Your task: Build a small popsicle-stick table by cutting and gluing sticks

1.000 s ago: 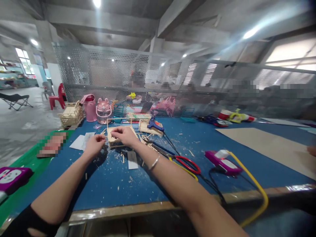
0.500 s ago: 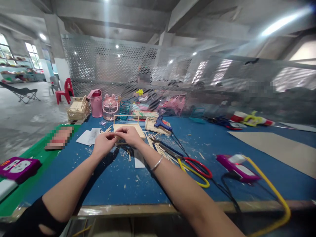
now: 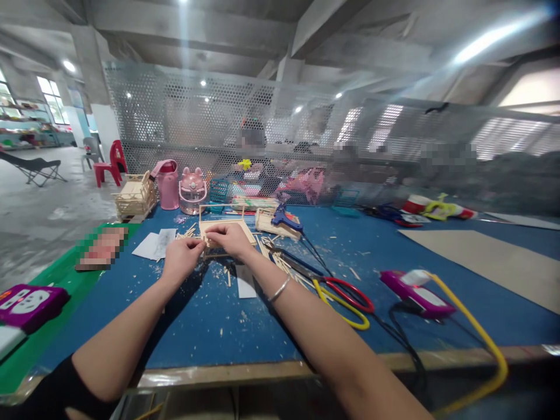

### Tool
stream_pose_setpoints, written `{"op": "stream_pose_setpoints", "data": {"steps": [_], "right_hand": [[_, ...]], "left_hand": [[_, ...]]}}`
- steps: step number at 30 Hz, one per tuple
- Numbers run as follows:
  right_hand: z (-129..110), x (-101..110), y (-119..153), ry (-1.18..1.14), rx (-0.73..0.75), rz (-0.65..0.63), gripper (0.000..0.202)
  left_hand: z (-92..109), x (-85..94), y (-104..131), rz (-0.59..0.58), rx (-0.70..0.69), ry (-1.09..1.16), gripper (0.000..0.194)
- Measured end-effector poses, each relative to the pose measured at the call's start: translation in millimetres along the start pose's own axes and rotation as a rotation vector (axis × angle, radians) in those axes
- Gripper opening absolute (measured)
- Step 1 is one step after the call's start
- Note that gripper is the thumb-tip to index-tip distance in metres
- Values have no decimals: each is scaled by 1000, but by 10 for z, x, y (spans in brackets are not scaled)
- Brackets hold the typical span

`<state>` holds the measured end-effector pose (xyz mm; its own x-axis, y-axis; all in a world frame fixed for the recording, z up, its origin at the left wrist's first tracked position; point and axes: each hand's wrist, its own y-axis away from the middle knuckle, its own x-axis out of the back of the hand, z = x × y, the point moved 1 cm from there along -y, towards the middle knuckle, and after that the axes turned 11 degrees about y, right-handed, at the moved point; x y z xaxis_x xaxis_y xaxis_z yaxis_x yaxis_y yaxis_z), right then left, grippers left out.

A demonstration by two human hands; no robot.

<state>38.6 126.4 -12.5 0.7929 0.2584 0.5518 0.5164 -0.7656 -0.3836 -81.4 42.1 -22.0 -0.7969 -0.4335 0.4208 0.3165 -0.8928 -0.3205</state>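
A small model made of wooden sticks (image 3: 245, 231), with a flat top and a thin upright frame at its back, stands on the blue table. My right hand (image 3: 231, 239) is closed at its front left corner, thumb and fingers pinched on the model. Just left of that corner, my left hand (image 3: 182, 258) is closed in a pinch; what lies between its fingertips is too small to make out. Both hands hide part of the model. Loose wooden sticks (image 3: 280, 263) lie to its right, and a blue glue gun (image 3: 286, 218) rests on another small stick piece (image 3: 266, 223).
Large scissors (image 3: 350, 291) with red and yellow handles lie right of my hands. A purple power strip (image 3: 415, 294) with cables is farther right, near cardboard (image 3: 485, 256). Pink bottles (image 3: 168, 186) and stacked stick models (image 3: 135, 197) stand at the back left, before a perforated metal screen (image 3: 196, 116).
My left fingertips have drawn slightly away from my right ones, leaving a small gap. My right hand stays at the model. The whole view has shifted a little.
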Motion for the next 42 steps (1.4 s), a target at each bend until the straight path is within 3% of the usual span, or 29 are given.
{"op": "stream_pose_setpoints", "data": {"steps": [6, 9, 12, 22, 30, 42], "right_hand": [[119, 555, 62, -225, -189, 174, 13], [281, 836, 227, -188, -208, 261, 13], [433, 967, 386, -158, -203, 294, 18], [522, 894, 452, 50, -171, 204, 19], [622, 832, 433, 60, -212, 145, 20], [455, 814, 481, 129, -249, 166, 15]], "left_hand": [[-13, -10, -2, 29, 20, 2, 27], [-4, -7, -1, 18, 33, -27, 29], [10, 1, 0, 1, 36, -64, 31], [44, 35, 0, 8, 51, -168, 35], [38, 41, -14, -5, 65, -189, 40], [85, 27, -1, 19, 79, -230, 37]]}}
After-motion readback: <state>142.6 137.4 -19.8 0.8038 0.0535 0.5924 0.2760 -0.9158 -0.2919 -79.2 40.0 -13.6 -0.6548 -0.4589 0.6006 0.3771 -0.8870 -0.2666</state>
